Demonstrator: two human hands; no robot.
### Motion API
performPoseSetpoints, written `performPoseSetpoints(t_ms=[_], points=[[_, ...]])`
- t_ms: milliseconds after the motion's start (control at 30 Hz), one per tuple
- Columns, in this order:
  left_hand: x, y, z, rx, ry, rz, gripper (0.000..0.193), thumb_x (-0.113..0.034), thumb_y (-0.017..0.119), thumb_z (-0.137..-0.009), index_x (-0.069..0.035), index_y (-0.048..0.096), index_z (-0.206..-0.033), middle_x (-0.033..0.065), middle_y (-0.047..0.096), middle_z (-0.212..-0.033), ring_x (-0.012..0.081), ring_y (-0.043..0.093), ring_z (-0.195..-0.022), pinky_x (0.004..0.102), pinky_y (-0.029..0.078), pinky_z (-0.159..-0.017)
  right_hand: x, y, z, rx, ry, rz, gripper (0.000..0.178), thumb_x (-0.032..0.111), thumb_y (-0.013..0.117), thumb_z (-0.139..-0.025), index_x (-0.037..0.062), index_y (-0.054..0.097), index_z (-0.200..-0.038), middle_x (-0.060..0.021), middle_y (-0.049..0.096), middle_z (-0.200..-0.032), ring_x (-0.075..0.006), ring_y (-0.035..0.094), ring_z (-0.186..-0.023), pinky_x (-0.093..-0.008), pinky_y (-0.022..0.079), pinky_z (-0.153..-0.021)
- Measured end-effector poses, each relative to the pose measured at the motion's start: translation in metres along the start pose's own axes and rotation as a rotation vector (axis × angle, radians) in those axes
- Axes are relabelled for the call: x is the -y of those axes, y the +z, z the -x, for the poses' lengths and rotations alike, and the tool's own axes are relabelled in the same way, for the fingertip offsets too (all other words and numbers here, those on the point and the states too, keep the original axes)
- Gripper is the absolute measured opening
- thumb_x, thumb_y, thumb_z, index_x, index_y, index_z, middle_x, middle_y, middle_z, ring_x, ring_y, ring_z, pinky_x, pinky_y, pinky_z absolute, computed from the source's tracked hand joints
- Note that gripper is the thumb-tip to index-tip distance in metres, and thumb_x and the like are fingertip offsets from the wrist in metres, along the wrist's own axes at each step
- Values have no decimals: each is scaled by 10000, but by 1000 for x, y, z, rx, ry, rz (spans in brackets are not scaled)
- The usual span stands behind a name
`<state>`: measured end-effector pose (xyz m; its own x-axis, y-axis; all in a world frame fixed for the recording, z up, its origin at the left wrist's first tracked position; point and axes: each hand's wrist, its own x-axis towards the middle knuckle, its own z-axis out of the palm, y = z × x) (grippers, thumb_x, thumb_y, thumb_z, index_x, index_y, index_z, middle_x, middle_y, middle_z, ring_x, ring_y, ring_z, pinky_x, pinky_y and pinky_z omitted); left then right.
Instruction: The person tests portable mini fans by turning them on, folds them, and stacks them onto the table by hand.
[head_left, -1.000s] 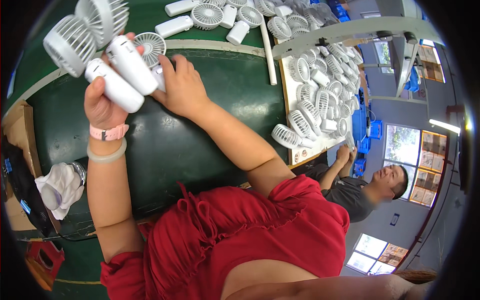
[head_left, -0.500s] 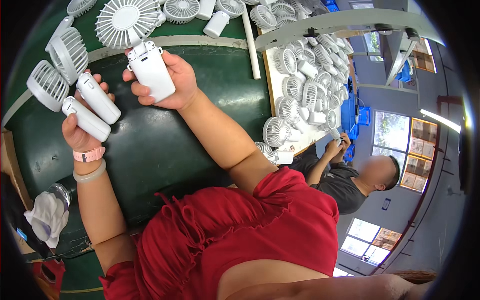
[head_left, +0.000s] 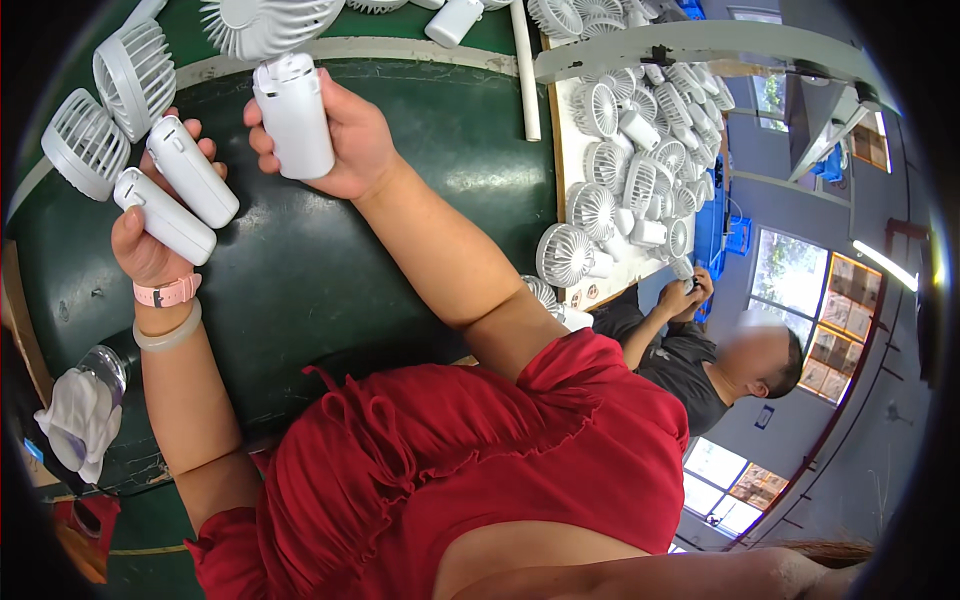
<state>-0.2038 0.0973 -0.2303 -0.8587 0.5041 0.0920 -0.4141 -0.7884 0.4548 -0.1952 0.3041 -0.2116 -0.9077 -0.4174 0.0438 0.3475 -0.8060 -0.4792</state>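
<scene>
Two white handheld fans are gripped side by side in my left hand (head_left: 145, 245). The lower fan's handle (head_left: 165, 217) lies across the palm by the thumb, while the second fan's handle (head_left: 193, 172) rests against the fingers. Their caged heads point away from me, up and to the left. My right hand (head_left: 350, 140) is wrapped round the handle (head_left: 294, 120) of another white fan, whose round caged head (head_left: 262, 22) tilts and is partly cut off by the upper edge. Both hands are above the dark green work surface (head_left: 290, 270).
Many white fans (head_left: 600, 210) are heaped on a side table to the right, by a pale curved bar (head_left: 680, 48). A co-worker (head_left: 690, 370) in dark clothes sits beyond it. A bottle with white cloth (head_left: 85, 410) stands at left. More fans (head_left: 455, 20) lie along the far edge.
The fan in my right hand has tipped, its head tilting back and moving up toward the picture's edge. My left hand still holds its two fans. The whole view has shifted slightly.
</scene>
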Motion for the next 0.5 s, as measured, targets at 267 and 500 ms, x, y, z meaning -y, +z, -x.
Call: performPoseSetpoints(t_ms=[267,500], points=[[3,0,4,-57,8,-129,886,-273,704,-607,7,254,-1317,195,365,-1292,326,413,-1170,434,329,-1002,-7,14,3,-278,-249,543,406,60,551,-800,19,411,-1180,-52,542,-1033,-122,533,-937,-287,439,-831],[4,3,3,-91,-32,-226,945,-257,715,-577,-10,209,-1337,180,300,-1344,336,339,-1224,450,232,-1056,-7,11,1,-309,-308,645,441,-7,577,-750,-5,412,-1160,-69,535,-1053,-124,548,-909,-277,463,-790]])
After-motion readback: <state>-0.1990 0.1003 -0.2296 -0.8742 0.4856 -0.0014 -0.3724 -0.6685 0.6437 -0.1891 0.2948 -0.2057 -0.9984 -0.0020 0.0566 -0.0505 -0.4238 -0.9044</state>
